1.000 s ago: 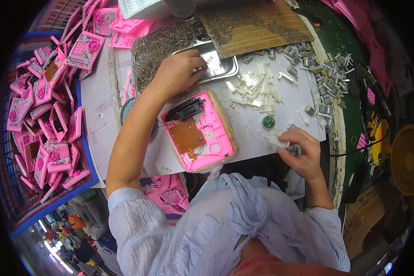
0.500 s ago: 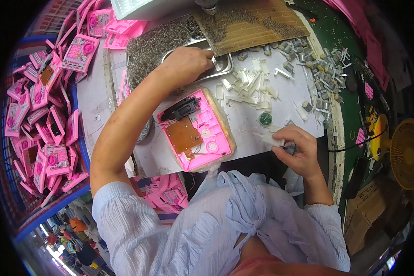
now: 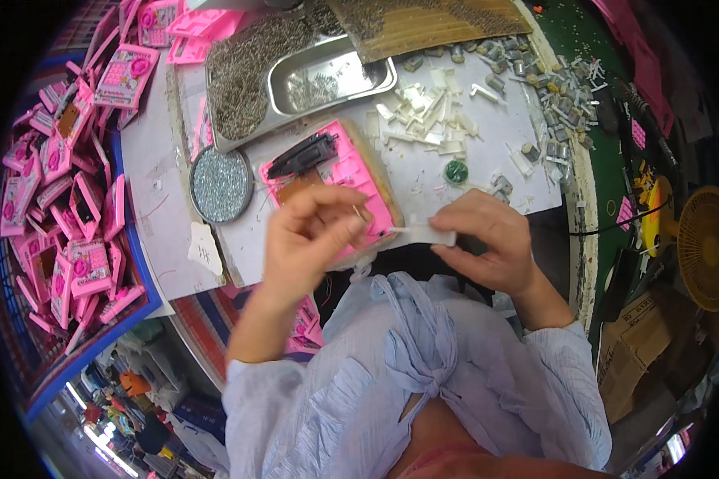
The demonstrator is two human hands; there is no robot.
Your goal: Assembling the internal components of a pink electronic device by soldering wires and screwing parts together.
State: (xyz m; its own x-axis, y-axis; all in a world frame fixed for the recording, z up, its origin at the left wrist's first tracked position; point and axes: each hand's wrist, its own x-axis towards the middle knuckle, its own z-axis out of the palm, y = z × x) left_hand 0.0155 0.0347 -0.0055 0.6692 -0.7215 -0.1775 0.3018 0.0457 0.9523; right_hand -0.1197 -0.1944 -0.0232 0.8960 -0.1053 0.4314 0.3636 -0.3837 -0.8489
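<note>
In the head view, a small white plastic piece point(image 3: 431, 234) is held near the body, just right of the open pink toy case point(image 3: 331, 188) on the table point(image 3: 487, 144). It is pinched by the right hand point(image 3: 487, 243), while something thin — too small to tell — is nipped by the closed fingertips of the left hand point(image 3: 311, 239). The piece is judged light, stiff and easily dropped; it is best taken by its flat sides. Half a second ago the left hand was reaching far into the metal tray point(image 3: 327, 76) — now it is drawn back beside the right.
</note>
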